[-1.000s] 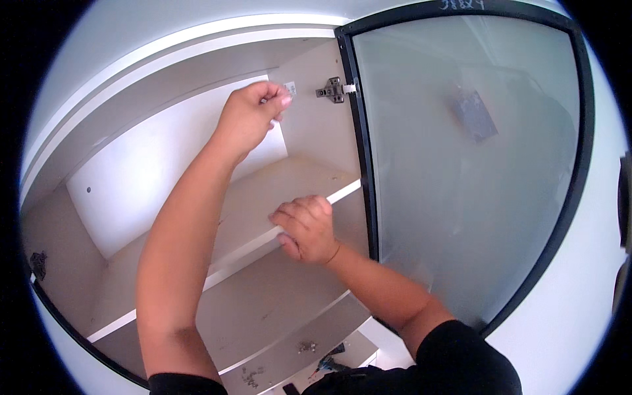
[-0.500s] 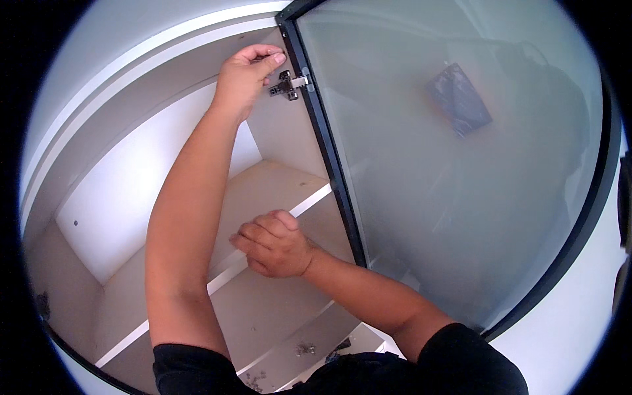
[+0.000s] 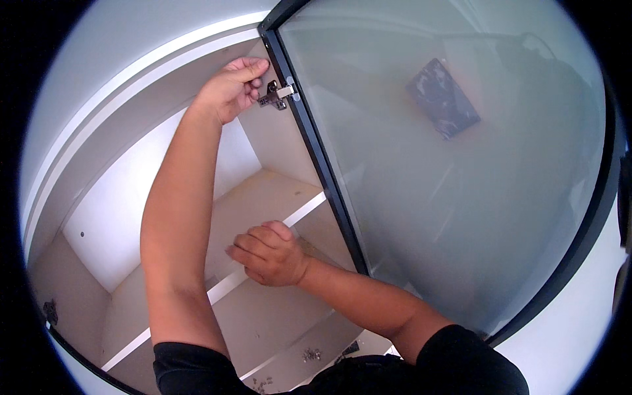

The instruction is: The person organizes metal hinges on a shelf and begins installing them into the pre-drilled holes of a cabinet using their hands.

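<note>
Left hand [image 3: 232,89]: raised to 11 o'clock of the view, fingers curled and pressed together beside the metal hinge [image 3: 276,96], fingertips just touching or just short of it; contact not clear.
Metal hinge: silver, at the upper inner corner of the cabinet, at 12 o'clock, bridging the cabinet side wall [image 3: 276,141] and the door frame [image 3: 316,151].
Right hand [image 3: 270,253]: near the centre of the view, fingers folded into a loose fist, knuckles toward 9 o'clock; whether anything lies pinched inside cannot be told. Held over the front edge of the shelf [image 3: 263,204].
Glass door [image 3: 461,197]: frosted pane in a dark frame, swung open, filling the view from 12 to 5 o'clock; hinge edge runs from 12 o'clock down toward the centre.
Dark patch [image 3: 442,97]: bluish rectangle seen through the frosted pane at 1 o'clock, blurred.
Shelf: pale board with a white front edge, crossing the cabinet from 8 o'clock up toward the centre.
Cabinet interior [image 3: 131,217]: white back panel, pale side walls, open at 9 o'clock.
Lower board [image 3: 276,322]: at 6 o'clock, small dark fittings near its front edge.
Sleeves [image 3: 474,362]: black, at 6 and 5 o'clock.
</note>
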Demonstrator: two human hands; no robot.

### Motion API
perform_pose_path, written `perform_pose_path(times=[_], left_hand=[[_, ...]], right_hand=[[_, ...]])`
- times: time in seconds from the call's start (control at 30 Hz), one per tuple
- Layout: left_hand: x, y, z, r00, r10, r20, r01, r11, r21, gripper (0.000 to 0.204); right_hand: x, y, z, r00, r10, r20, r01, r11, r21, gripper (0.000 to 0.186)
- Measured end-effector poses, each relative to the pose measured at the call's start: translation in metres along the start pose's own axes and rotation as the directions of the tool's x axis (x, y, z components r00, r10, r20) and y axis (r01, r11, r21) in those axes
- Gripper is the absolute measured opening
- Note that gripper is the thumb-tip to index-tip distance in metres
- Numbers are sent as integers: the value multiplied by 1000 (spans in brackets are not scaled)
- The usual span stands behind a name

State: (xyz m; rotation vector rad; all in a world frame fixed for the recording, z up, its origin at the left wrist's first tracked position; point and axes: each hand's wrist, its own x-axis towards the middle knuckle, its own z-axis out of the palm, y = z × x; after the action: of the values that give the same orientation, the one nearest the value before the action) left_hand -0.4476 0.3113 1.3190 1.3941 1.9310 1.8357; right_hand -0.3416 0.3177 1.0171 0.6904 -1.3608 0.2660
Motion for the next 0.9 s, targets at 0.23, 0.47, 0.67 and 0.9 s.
perform_pose_path(times=[0.23,0.47,0.67,0.9], left_hand=[[-1,9,1,992,-102,-73,107,992,67,27],[-2,3,12,980,3,-200,40,977,208,37],[-5,-2,12,957,-25,-290,99,965,242,45],[-73,4,-6,935,-57,-350,117,982,152,41]], right_hand=[[-6,1,3,1000,6,0,-6,1000,-17,39],[-5,-1,7,998,31,-50,-32,999,-19,39],[-6,-4,4,998,52,24,-52,999,4,46],[9,-6,-17,989,52,140,-54,998,14,48]])
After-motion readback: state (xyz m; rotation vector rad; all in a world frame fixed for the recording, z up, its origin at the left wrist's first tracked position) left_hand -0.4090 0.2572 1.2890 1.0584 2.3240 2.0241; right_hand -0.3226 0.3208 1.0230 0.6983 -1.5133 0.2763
